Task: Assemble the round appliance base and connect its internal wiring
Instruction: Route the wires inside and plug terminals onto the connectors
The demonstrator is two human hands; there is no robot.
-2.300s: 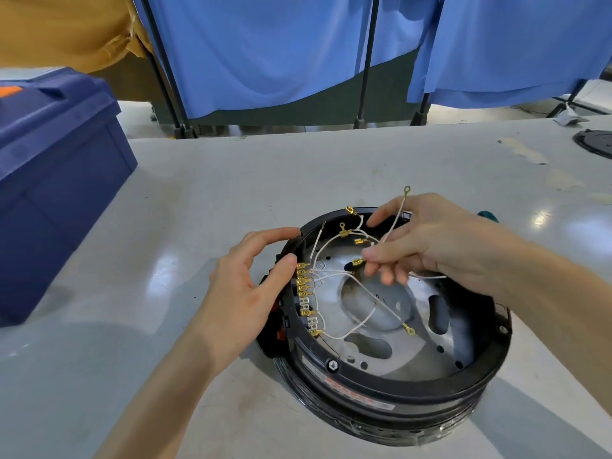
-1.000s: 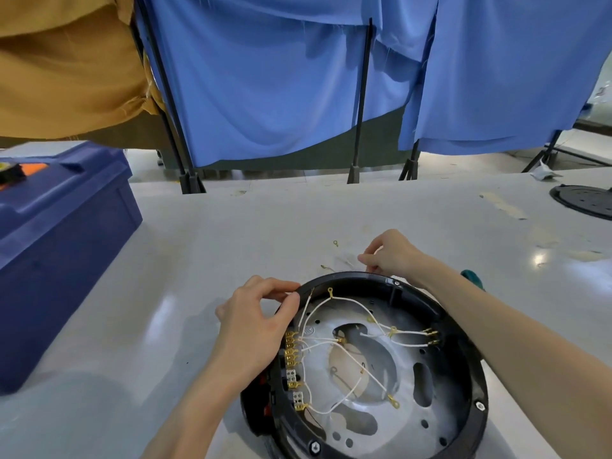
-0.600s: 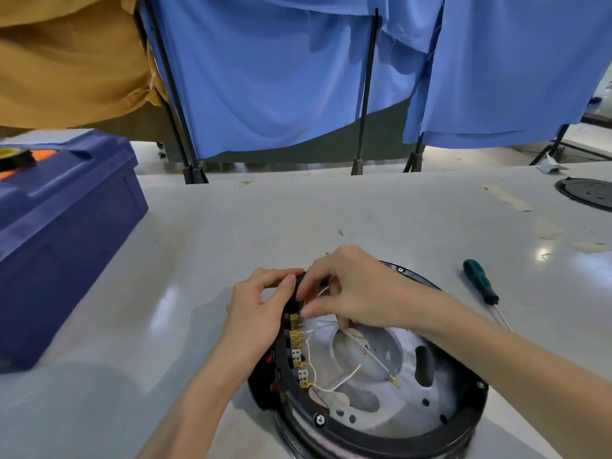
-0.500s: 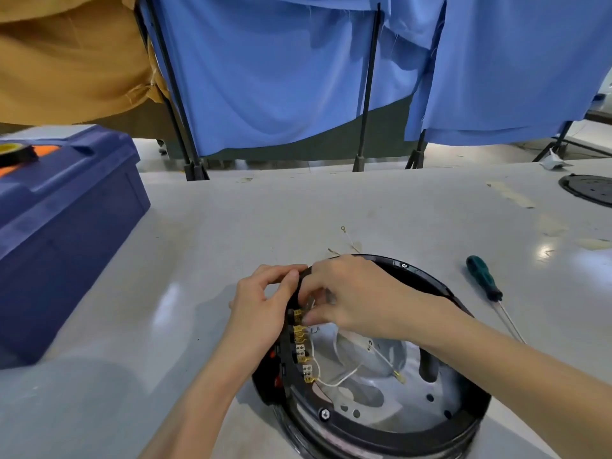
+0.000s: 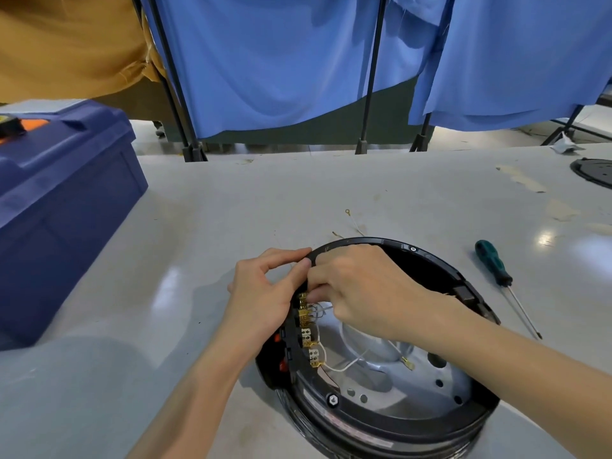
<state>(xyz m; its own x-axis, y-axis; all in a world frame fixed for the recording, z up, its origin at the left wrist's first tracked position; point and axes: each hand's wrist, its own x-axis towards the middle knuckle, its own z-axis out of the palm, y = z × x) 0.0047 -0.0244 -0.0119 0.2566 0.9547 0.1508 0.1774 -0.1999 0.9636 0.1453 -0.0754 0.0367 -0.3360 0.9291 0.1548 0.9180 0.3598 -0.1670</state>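
With the base (image 5: pixel 381 409) sitting lower centre-right, brace its rim w/ your curled left hand (image 5: pixel 265 293) while your right hand (image 5: pixel 364 293), fingers pinched on a wire end, pushes it square onto the brass terminals (image 5: pixel 306 321).

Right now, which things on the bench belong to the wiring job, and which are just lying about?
In the job:
round base
brass terminals
white wires
left hand
right hand

Lying about:
screwdriver
blue toolbox
loose wire
black disc

Right hand (image 5: pixel 367 289) fingertips and pinched wire end hidden.
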